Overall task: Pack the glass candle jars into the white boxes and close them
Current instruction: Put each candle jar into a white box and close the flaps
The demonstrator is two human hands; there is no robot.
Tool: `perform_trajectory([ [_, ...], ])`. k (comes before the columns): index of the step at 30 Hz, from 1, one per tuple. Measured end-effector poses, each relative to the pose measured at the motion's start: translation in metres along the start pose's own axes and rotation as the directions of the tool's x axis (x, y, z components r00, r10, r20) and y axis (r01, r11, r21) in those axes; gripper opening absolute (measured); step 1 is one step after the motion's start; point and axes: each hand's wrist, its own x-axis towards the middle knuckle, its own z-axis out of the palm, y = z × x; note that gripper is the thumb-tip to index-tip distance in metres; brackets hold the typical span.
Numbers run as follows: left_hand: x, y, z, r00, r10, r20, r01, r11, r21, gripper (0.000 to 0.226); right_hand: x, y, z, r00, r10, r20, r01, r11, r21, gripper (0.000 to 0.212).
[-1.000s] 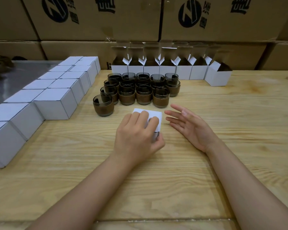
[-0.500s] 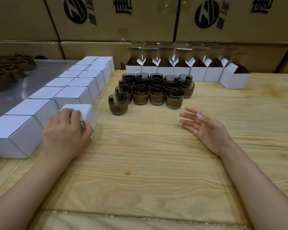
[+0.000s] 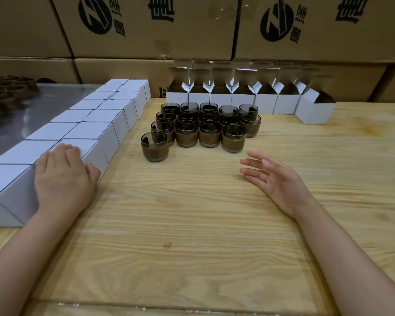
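Along the left edge of the desk (image 3: 192,224) stand two rows of closed white boxes (image 3: 96,131). The left hand (image 3: 62,176) lies over the nearest box (image 3: 96,151) of the inner row, fingers on its lid and thumb against its side, grasping it. The glass candle jars (image 3: 201,126) cluster toward the far middle, apart from both hands. The right hand (image 3: 276,181) rests released on the desk, fingers straight, on the near side of the jars. Open white boxes (image 3: 265,103) line the far edge.

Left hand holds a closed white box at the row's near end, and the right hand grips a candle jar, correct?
Not quite: the head view shows the right hand open and empty, apart from the candle jars. The left hand does hold the closed white box.
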Motion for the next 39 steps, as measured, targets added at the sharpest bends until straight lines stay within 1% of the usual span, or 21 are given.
perform_trajectory([
  [3,0.007,0.016,-0.014,0.982,-0.140,0.130,0.150,0.986,-0.069,0.049,0.000,-0.001,0.001,1.000,0.008,-0.004,-0.008,1.000,0.001,0.046],
  [5,0.014,0.034,-0.025,0.972,-0.195,0.130,0.215,0.962,-0.165,0.061,0.000,-0.002,0.001,1.000,0.014,-0.015,-0.014,1.000,0.009,0.046],
  [7,0.017,0.070,-0.040,0.996,-0.089,0.004,0.086,0.951,-0.296,0.063,0.000,-0.002,0.002,1.000,0.018,-0.025,-0.018,1.000,0.015,0.047],
  [9,0.016,0.119,-0.053,0.995,0.051,-0.091,-0.086,0.892,-0.443,0.053,0.000,-0.002,0.003,0.999,0.025,-0.032,-0.024,1.000,0.018,0.048],
  [10,0.014,0.146,-0.057,0.994,0.099,-0.049,-0.110,0.837,-0.535,0.047,-0.001,-0.003,0.003,0.999,0.028,-0.035,-0.028,0.999,0.019,0.048],
  [11,0.011,0.173,-0.059,0.989,0.137,0.048,-0.078,0.780,-0.620,0.041,-0.001,-0.003,0.003,0.999,0.029,-0.040,-0.029,0.999,0.020,0.048],
  [13,0.000,0.217,-0.056,0.949,0.190,0.251,0.041,0.716,-0.697,0.029,-0.001,-0.003,0.004,0.999,0.030,-0.043,-0.029,0.999,0.032,0.048],
  [15,-0.012,0.241,-0.044,0.911,0.203,0.359,0.121,0.701,-0.703,0.026,-0.002,-0.003,0.004,0.999,0.030,-0.046,-0.028,0.998,0.048,0.046],
  [18,-0.023,0.247,-0.025,0.859,0.291,0.421,0.032,0.791,-0.611,0.035,-0.001,-0.002,0.005,0.996,0.044,-0.081,-0.040,0.998,0.055,0.040],
  [20,-0.022,0.245,-0.020,0.842,0.312,0.441,0.016,0.802,-0.597,0.037,0.000,0.000,0.006,0.991,0.048,-0.122,-0.040,0.997,0.070,0.030],
  [22,-0.021,0.246,-0.018,0.834,0.315,0.454,0.012,0.811,-0.586,0.038,0.008,-0.001,0.006,0.976,0.022,-0.216,-0.008,0.998,0.065,0.021],
  [23,-0.021,0.247,-0.019,0.834,0.315,0.453,0.006,0.815,-0.579,0.038,0.015,-0.003,0.004,0.956,-0.014,-0.293,0.021,1.000,0.020,0.019],
  [25,-0.021,0.247,-0.019,0.834,0.321,0.450,0.001,0.813,-0.582,0.038,0.036,-0.010,-0.008,0.870,-0.125,-0.477,0.055,0.986,-0.158,0.021],
  [27,-0.021,0.247,-0.019,0.830,0.324,0.454,0.006,0.809,-0.588,0.038,0.063,-0.022,-0.032,0.743,-0.243,-0.623,-0.009,0.928,-0.372,0.020],
  [28,-0.021,0.246,-0.018,0.829,0.325,0.456,0.007,0.808,-0.589,0.038,0.077,-0.029,-0.048,0.692,-0.298,-0.657,-0.079,0.874,-0.479,0.021],
  [29,-0.021,0.246,-0.019,0.827,0.327,0.457,0.006,0.809,-0.588,0.039,0.092,-0.037,-0.066,0.659,-0.340,-0.671,-0.164,0.806,-0.569,0.025],
  [31,-0.021,0.246,-0.019,0.826,0.327,0.459,0.008,0.808,-0.590,0.038,0.121,-0.050,-0.105,0.646,-0.348,-0.679,-0.355,0.651,-0.671,0.040],
  [33,-0.021,0.246,-0.020,0.828,0.326,0.457,0.013,0.802,-0.597,0.038,0.147,-0.064,-0.135,0.616,-0.322,-0.719,-0.539,0.494,-0.683,0.055],
  [34,-0.021,0.246,-0.019,0.827,0.325,0.460,0.015,0.803,-0.595,0.038,0.158,-0.071,-0.146,0.591,-0.325,-0.738,-0.595,0.442,-0.671,0.060],
  [36,-0.021,0.246,-0.020,0.823,0.325,0.466,0.020,0.803,-0.595,0.041,0.175,-0.085,-0.160,0.558,-0.344,-0.755,-0.647,0.390,-0.655,0.064],
  [39,-0.019,0.246,-0.023,0.821,0.317,0.474,0.045,0.793,-0.607,0.055,0.193,-0.099,-0.174,0.551,-0.340,-0.762,-0.699,0.309,-0.644,0.066],
])
